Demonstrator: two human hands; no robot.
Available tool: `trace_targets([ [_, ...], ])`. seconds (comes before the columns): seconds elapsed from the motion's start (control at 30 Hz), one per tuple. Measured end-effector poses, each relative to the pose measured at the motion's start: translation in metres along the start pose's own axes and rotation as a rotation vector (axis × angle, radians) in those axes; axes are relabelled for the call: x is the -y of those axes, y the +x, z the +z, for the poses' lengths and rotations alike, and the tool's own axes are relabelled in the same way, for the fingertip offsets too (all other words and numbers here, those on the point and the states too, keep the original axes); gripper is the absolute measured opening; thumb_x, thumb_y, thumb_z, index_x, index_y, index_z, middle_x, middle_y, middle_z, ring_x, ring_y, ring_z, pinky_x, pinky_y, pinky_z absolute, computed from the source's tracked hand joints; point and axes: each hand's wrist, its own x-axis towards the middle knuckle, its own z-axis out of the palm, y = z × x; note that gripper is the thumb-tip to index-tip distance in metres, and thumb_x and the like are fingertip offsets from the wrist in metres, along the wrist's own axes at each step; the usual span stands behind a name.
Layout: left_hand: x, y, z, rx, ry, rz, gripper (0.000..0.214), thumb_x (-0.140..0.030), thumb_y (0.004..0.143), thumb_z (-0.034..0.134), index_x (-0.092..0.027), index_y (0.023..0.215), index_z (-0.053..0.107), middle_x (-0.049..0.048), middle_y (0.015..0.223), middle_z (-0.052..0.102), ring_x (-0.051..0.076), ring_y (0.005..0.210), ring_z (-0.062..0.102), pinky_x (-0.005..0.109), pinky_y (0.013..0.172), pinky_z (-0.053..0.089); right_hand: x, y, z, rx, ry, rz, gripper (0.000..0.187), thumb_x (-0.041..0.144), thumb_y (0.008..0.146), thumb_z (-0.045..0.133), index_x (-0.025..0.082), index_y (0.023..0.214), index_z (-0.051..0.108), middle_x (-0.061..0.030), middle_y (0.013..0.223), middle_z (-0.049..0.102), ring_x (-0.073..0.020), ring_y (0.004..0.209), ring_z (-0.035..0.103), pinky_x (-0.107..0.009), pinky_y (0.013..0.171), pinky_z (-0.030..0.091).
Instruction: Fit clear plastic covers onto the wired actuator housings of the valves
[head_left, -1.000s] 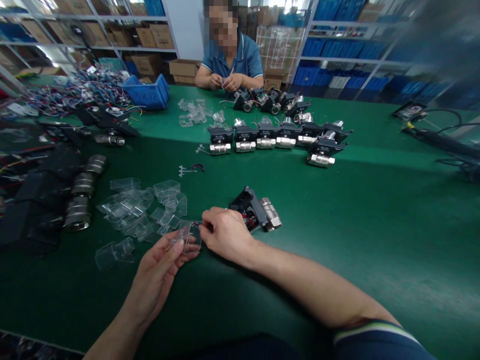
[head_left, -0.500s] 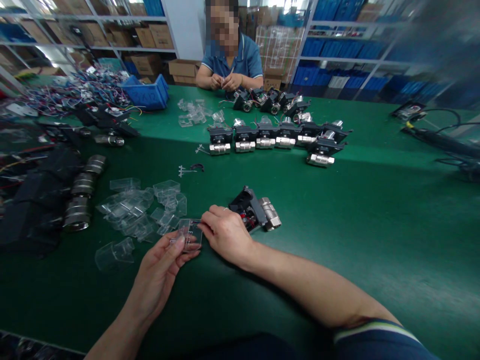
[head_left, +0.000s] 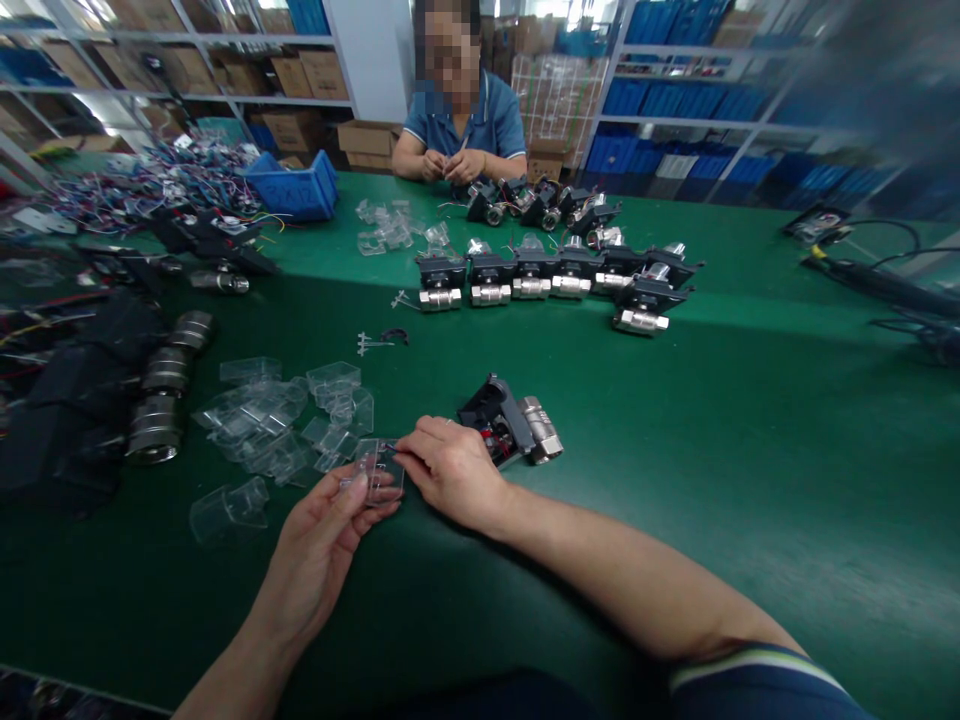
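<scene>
My left hand (head_left: pixel 322 540) holds a small clear plastic cover (head_left: pixel 379 468) between thumb and fingers, just above the green table (head_left: pixel 675 450). My right hand (head_left: pixel 454 470) is pinched shut at the cover's right edge, on something too small to make out. Just beyond my right hand lies a black motorised valve (head_left: pixel 510 420) with a silver metal fitting, its housing open and red wiring showing. A loose pile of clear plastic covers (head_left: pixel 277 420) lies to the left of my hands.
A row of several black valves (head_left: pixel 555 275) stands mid-table. Across the table a person in a blue shirt (head_left: pixel 469 125) handles small parts. Dark valve bodies (head_left: pixel 161 390) and tangled wires (head_left: pixel 150 175) crowd the left, beside a blue bin (head_left: pixel 296 185). Cables (head_left: pixel 877 275) lie far right.
Almost nothing: my right hand's fingertips have shifted slightly along the edge of the clear cover, and my left hand holds it in the same place.
</scene>
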Motion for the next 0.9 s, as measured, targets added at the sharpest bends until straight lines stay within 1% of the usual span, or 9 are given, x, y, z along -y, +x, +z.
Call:
trace_targets([
  [0.17, 0.0028, -0.0004, 0.0007, 0.01, -0.015, 0.021, 0.031, -0.035, 0.073, 0.073, -0.014, 0.095, 0.068, 0.0061, 0.093, 0.071, 0.016, 0.083, 0.065, 0.024, 0.076, 0.054, 0.003, 0.0002, 0.0002, -0.018, 0.056, 0.069, 0.011, 0.019, 0.086, 0.056, 0.016, 0.09, 0.066, -0.0023, 0.082, 0.062, -0.0132, 0.079, 0.057, -0.022, 0.072, 0.043],
  [0.37, 0.0024, -0.0027, 0.0022, 0.022, -0.039, 0.015, 0.035, -0.035, 0.073, 0.073, -0.014, 0.099, 0.069, 0.0074, 0.094, 0.071, 0.016, 0.083, 0.065, 0.023, 0.077, 0.054, 0.0044, 0.0002, -0.0005, -0.045, 0.11, 0.07, 0.01, 0.017, 0.085, 0.055, 0.017, 0.083, 0.064, -0.0013, 0.078, 0.061, -0.0121, 0.076, 0.056, -0.022, 0.07, 0.042],
  [0.53, 0.0045, -0.0025, 0.0028, 0.013, -0.062, 0.026, 0.036, -0.035, 0.071, 0.075, -0.015, 0.1, 0.068, 0.0062, 0.093, 0.071, 0.016, 0.083, 0.065, 0.023, 0.078, 0.054, 0.005, 0.0007, -0.0008, -0.063, 0.123, 0.057, 0.011, 0.017, 0.085, 0.054, 0.017, 0.081, 0.064, -0.0014, 0.076, 0.06, -0.0122, 0.075, 0.057, -0.022, 0.07, 0.042],
  [0.6, 0.0057, -0.0017, 0.0025, 0.018, -0.062, 0.033, 0.036, -0.035, 0.07, 0.076, -0.016, 0.1, 0.068, 0.0062, 0.095, 0.071, 0.016, 0.085, 0.065, 0.024, 0.08, 0.054, 0.0056, 0.0006, -0.0006, -0.063, 0.124, 0.064, 0.011, 0.017, 0.085, 0.054, 0.017, 0.083, 0.065, -0.0018, 0.078, 0.061, -0.0123, 0.076, 0.057, -0.022, 0.071, 0.043],
  [0.7, 0.0071, 0.0004, 0.0016, 0.019, -0.059, 0.047, 0.035, -0.035, 0.071, 0.076, -0.016, 0.099, 0.068, 0.0063, 0.095, 0.071, 0.017, 0.088, 0.065, 0.025, 0.083, 0.053, 0.0069, -0.0004, -0.0004, -0.064, 0.104, 0.078, 0.015, 0.019, 0.087, 0.053, 0.016, 0.091, 0.067, -0.0025, 0.08, 0.062, -0.013, 0.077, 0.057, -0.022, 0.072, 0.043],
  [0.8, 0.007, 0.0016, 0.001, 0.024, -0.064, 0.059, 0.033, -0.034, 0.072, 0.075, -0.016, 0.099, 0.068, 0.0049, 0.094, 0.07, 0.016, 0.086, 0.065, 0.024, 0.082, 0.053, 0.0078, -0.0009, -0.0007, -0.066, 0.085, 0.072, 0.019, 0.02, 0.088, 0.051, 0.016, 0.097, 0.068, -0.0031, 0.08, 0.062, -0.0136, 0.077, 0.057, -0.023, 0.072, 0.043],
  [0.9, 0.0037, -0.0009, 0.0019, 0.039, -0.069, 0.058, 0.028, -0.032, 0.075, 0.072, -0.018, 0.099, 0.068, 0.0023, 0.093, 0.07, 0.015, 0.086, 0.064, 0.022, 0.081, 0.053, 0.0073, 0.0006, -0.0028, -0.06, 0.091, 0.058, 0.021, 0.018, 0.087, 0.051, 0.014, 0.098, 0.068, -0.0039, 0.081, 0.063, -0.0142, 0.078, 0.058, -0.023, 0.071, 0.043],
])
